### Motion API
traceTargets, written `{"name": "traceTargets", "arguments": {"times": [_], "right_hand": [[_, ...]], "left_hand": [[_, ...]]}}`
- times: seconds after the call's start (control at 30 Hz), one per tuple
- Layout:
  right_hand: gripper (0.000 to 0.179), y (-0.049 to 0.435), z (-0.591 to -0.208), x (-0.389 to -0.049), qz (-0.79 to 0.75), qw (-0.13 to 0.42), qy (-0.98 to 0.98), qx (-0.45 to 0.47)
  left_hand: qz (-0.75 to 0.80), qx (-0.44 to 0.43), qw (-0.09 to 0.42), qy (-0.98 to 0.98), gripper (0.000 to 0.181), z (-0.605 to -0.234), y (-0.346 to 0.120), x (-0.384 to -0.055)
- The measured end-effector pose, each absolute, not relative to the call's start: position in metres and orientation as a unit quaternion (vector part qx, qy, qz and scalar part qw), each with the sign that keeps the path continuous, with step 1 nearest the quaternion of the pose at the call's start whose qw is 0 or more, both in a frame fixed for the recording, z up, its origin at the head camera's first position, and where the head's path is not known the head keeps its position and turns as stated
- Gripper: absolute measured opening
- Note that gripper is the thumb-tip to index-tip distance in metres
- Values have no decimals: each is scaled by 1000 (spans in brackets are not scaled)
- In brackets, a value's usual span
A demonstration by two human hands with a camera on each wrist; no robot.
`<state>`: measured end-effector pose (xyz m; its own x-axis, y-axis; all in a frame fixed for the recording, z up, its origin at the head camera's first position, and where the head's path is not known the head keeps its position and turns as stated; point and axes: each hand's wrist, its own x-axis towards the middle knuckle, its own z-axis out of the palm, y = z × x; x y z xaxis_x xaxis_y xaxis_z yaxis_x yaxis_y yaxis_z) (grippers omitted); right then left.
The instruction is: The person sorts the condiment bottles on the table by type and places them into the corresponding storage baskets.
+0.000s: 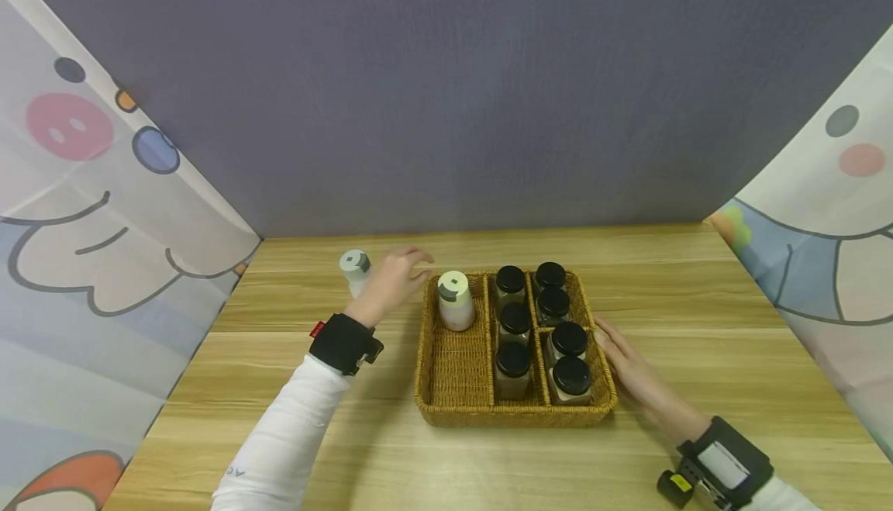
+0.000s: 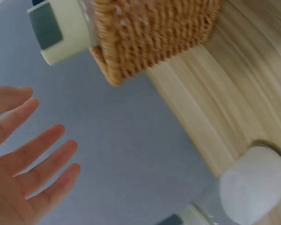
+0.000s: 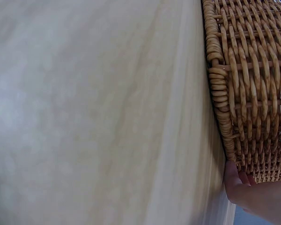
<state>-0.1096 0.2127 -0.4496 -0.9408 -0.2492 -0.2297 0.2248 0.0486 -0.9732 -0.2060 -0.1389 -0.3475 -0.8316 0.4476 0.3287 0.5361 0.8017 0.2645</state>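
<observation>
My left hand [image 1: 393, 281] hovers between two lidded seasoning bottles, fingers spread and holding nothing; the left wrist view shows the same bare hand [image 2: 33, 164]. One bottle with a pale yellow-green cap [image 1: 456, 302] stands in the left compartment of a woven basket [image 1: 456, 416]. The other bottle [image 1: 354, 269], with white contents, is on the table beyond the left hand, which partly hides it. My right hand [image 1: 633, 371] touches the basket's right side with its fingers extended along it. In the right wrist view, fingertips [image 3: 232, 176] are right at the wicker wall.
Several black-lidded jars [image 1: 515, 319] fill the basket's middle and right compartments. The basket sits on a wood-grain table [image 1: 698, 294], with a grey wall panel [image 1: 446, 108] behind. Cartoon-printed sheets [image 1: 91, 185] flank both sides.
</observation>
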Motion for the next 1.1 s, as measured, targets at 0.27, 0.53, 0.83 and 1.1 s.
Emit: {"name": "traceTargets", "arguments": {"times": [0.27, 0.53, 0.83, 1.1], "right_hand": [[62, 213, -450, -110, -669, 159, 726, -10], [63, 213, -451, -110, -667, 159, 728, -9], [63, 213, -451, -109, -678, 160, 717, -10], [63, 213, -452, -110, -681, 158, 715, -14]], "left_hand": [[-149, -233, 156, -948, 22, -357, -160, -210], [-155, -197, 157, -955, 25, -364, -178, -214], [-151, -177, 172, -957, 26, -371, -196, -220], [-161, -131, 142, -968, 30, -376, -204, -221]]}}
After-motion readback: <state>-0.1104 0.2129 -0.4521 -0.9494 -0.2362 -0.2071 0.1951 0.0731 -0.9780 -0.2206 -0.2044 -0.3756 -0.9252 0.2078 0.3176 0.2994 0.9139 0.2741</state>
